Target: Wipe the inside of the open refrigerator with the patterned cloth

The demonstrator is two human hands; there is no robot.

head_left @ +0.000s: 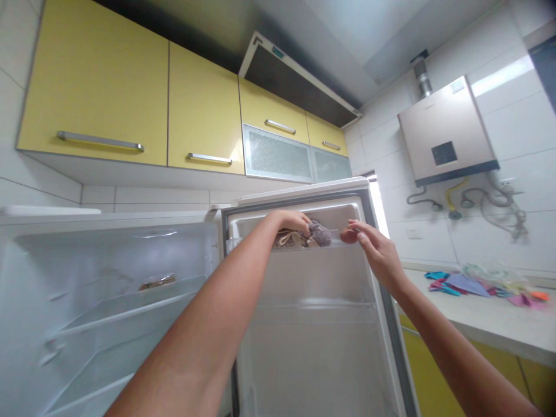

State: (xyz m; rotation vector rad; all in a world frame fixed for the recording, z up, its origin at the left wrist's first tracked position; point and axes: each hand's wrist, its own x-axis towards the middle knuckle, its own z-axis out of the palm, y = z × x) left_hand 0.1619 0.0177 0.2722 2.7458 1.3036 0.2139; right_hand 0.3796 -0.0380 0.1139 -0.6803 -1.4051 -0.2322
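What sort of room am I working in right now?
Most likely a home kitchen: an open refrigerator stands in front, yellow wall cabinets hang above it, and a pale countertop runs along the right side.

On the refrigerator door's top shelf [336,247] we see a greyish bundle [320,234] and beige material [287,238]; on the counter [452,310], brightly coloured pieces [469,285].

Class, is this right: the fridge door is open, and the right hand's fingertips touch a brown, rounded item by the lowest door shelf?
Wrong shelf: the head view shows the right hand and the brown, rounded item by the top door shelf, not the lowest. The rest stands.
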